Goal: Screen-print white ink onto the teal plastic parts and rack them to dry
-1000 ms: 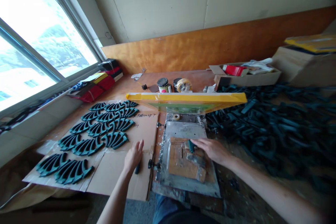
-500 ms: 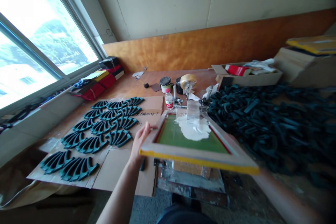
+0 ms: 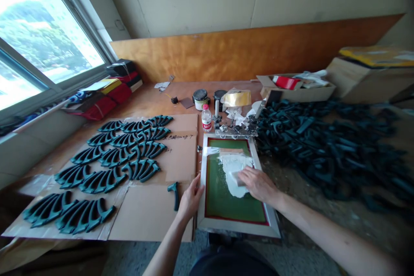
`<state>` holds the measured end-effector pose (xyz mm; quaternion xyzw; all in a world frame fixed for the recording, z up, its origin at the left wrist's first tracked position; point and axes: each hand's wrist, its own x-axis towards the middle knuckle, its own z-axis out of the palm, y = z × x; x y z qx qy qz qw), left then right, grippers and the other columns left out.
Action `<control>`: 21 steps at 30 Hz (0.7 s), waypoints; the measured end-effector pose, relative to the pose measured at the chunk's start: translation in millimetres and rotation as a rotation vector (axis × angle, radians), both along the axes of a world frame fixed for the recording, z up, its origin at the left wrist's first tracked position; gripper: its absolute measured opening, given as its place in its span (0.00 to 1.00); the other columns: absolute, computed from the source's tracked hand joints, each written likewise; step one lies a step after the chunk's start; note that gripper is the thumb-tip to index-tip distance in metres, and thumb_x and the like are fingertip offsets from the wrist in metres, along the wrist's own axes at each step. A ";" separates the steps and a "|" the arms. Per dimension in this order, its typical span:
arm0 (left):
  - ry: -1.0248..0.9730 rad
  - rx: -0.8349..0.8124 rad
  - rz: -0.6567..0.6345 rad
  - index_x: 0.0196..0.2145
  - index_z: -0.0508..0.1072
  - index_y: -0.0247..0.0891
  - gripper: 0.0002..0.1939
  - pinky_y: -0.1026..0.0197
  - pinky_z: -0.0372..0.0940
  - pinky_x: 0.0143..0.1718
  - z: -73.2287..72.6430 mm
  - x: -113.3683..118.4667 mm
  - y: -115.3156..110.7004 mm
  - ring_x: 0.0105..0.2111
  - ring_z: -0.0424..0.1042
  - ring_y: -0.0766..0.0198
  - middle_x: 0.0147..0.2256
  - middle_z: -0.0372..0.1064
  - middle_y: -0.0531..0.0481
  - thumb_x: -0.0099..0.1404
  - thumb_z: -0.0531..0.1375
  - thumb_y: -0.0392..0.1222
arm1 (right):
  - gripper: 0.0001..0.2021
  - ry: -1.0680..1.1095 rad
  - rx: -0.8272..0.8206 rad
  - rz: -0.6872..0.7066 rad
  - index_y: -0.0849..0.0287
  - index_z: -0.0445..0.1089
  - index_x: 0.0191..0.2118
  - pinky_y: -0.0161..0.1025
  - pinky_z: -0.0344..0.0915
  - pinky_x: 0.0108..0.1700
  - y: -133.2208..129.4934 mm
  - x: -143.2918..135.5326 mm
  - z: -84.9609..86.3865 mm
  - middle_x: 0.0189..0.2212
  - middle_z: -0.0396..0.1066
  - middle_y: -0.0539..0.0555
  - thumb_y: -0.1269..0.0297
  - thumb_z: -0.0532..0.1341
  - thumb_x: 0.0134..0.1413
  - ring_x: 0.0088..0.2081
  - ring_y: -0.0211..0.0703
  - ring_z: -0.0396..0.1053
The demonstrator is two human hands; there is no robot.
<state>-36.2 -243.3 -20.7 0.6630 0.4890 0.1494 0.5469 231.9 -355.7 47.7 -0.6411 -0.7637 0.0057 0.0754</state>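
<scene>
A silk-screen frame [image 3: 239, 227] lies flat in front of me, its green mesh bordered in red. White ink [image 3: 230, 164] is spread over the middle of the mesh. My right hand [image 3: 258, 184] is closed on a small pale squeegee [image 3: 238, 178] pressed against the ink; the fingers partly cover it. At the frame's left edge, my left hand [image 3: 192, 197] grips the side rail. Just left of that hand, one dark green curved plastic part [image 3: 175, 195] rests on the cardboard [image 3: 145, 211]. Whatever is under the frame is hidden.
Fanned rows of dark green parts [image 3: 103, 177] cover the cardboard's left side. A large heap of similar parts [image 3: 317, 151] is on the right. Behind the frame stand a bottle [image 3: 206, 118], an ink can [image 3: 200, 100], tape [image 3: 237, 98] and a metal hinge clamp [image 3: 234, 129].
The frame has come down from a raised tilt to lying flat. My right hand has left its right side and now holds the squeegee on the ink. My left hand stays at the left rail.
</scene>
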 end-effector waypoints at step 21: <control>-0.256 -0.200 0.122 0.63 0.56 0.35 0.46 0.68 0.55 0.19 46.4 3.6 -8.0 0.19 0.64 0.68 0.21 0.67 0.56 0.54 0.62 0.61 | 0.26 0.165 0.135 -0.135 0.49 0.60 0.60 0.38 0.67 0.40 34.3 28.4 41.9 0.42 0.72 0.52 0.60 0.62 0.56 0.40 0.43 0.71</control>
